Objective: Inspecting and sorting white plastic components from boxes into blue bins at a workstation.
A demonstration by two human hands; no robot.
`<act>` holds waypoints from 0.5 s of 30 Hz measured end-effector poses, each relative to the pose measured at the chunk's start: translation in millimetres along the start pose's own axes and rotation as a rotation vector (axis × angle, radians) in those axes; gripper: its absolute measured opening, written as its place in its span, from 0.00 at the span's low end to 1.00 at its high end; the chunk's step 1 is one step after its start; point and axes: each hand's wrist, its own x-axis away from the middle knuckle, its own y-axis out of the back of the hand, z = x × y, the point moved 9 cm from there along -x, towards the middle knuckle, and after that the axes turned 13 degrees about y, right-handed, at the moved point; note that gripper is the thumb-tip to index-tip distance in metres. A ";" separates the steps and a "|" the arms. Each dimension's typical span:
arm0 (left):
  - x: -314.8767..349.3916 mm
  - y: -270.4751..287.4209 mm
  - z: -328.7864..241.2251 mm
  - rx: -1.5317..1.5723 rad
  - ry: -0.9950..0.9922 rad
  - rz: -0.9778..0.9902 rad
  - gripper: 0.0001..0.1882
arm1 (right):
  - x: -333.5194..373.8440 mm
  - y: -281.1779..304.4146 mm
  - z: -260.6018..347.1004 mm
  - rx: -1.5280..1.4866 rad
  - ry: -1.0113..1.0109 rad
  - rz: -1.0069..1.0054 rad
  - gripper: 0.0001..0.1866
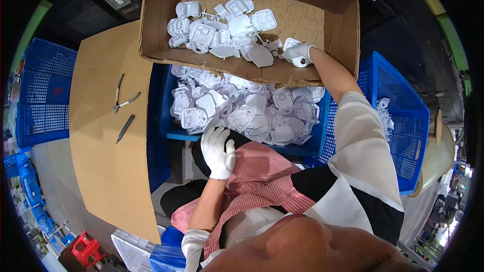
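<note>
My right hand [305, 52], in a white glove, reaches into the cardboard box [302, 73] and grips a white molded plastic part [291, 45] near the box's near wall. Its fingertips are partly hidden by the part. Left of it in the box lies a loose pile of similar white plastic parts [229, 32], some with thin sprues. My left hand [218, 153], also gloved in white, rests by my lap at the near edge of the blue bin [321, 138], fingers stretched out and nothing in them. That bin is heaped with more white plastic parts [252, 113].
On a cardboard sheet [101, 166] to the left lie cutting pliers [119, 102] and a dark slim tool [125, 129]. Blue crates [43, 95] stand far left. A blue basket [403, 141] at right holds white scraps [384, 116]. A red stool [87, 249] is lower left.
</note>
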 end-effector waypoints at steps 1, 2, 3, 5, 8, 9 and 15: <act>-0.1 -1.0 0.7 -0.007 0.006 0.008 0.14 | 0.3 -8.3 6.4 -0.078 0.059 0.043 0.24; -0.3 -1.7 1.3 -0.010 0.012 0.013 0.14 | 0.8 -11.2 2.4 -0.296 0.016 0.004 0.23; -0.6 -2.1 2.3 -0.010 0.021 0.016 0.14 | -0.3 -12.2 1.2 -0.530 0.034 -0.053 0.23; -0.3 -1.0 1.2 -0.001 0.006 0.004 0.14 | -7.2 -14.0 -7.7 -0.683 0.026 -0.075 0.20; -0.4 -1.4 1.3 0.005 0.008 0.008 0.15 | -20.7 -18.0 -12.2 -0.777 0.097 0.001 0.17; -0.5 -1.8 1.5 0.004 0.012 0.012 0.15 | -24.9 -10.4 -13.7 -0.712 0.125 -0.062 0.17; -1.5 -3.6 3.6 -0.031 0.031 0.025 0.14 | 9.9 52.8 37.8 -0.360 0.308 -0.490 0.15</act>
